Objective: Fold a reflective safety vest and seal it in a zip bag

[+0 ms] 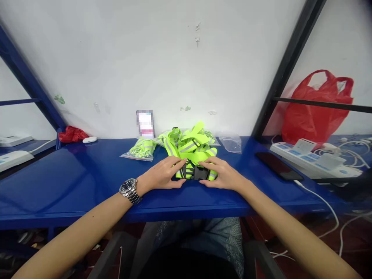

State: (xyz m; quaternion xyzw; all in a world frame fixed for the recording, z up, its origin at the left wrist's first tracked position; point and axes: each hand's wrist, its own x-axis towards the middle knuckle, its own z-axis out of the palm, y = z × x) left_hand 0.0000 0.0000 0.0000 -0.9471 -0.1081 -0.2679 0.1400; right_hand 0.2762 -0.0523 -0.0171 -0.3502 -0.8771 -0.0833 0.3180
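Observation:
A heap of neon-yellow straps with grey reflective stripes point(190, 145), a reflective harness by its look, lies on the blue desk point(95, 182). At its near edge is a black side-release buckle point(200, 173) on a folded strap. My left hand point(162, 173), a watch on its wrist, pinches the strap by the prong half. The buckle's socket half is gripped at the right by my right hand point(225, 174). The two halves lie end to end; whether they are fully joined I cannot tell. Farther left sits a clear zip bag point(142, 150) with more yellow straps inside.
A lit phone point(145, 124) leans on the wall. Behind the straps at right lies a clear plastic bag point(231, 143). Farther right are a dark phone point(277, 166) on a white cable, a power strip point(314, 159) and a red carrier bag point(315, 108). Crumpled red plastic point(72, 134) lies left.

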